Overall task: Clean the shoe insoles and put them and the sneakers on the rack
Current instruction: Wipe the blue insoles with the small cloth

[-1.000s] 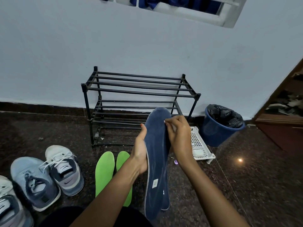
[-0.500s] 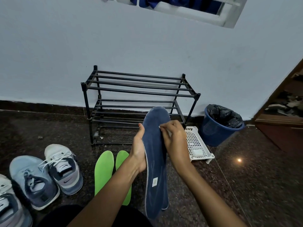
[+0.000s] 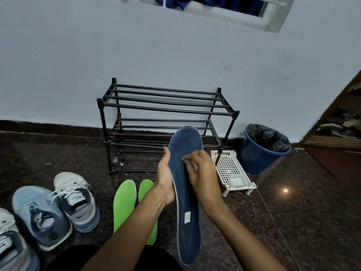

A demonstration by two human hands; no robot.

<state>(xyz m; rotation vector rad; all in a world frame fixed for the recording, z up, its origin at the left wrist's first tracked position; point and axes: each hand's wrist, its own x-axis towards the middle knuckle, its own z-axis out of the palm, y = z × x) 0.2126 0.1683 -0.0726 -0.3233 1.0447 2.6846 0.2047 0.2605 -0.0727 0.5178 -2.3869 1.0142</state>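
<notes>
My left hand (image 3: pixel 165 180) grips a dark blue insole (image 3: pixel 187 194) by its left edge and holds it upright, toe end up. A second blue insole seems to lie behind it, mostly hidden. My right hand (image 3: pixel 201 173) presses a small white cloth or wipe, mostly hidden in its curled fingers, against the insole's upper middle. Two green insoles (image 3: pixel 125 204) lie flat on the floor beneath my left arm. Sneakers stand at the left: a white and grey one (image 3: pixel 76 200), a light blue one (image 3: pixel 41 216), and another (image 3: pixel 11 249) cut by the frame edge. The black shoe rack (image 3: pixel 166 106) stands against the wall.
A white perforated plastic tray (image 3: pixel 232 173) with a small pale block in it sits on the floor right of the rack. A blue bin (image 3: pixel 261 153) lined with a black bag stands beyond it. A brown wooden cabinet (image 3: pixel 336 153) is at the far right. The floor is dark polished stone.
My right hand has slid down the blue insole from near its toe end toward the middle. The left hand keeps its grip.
</notes>
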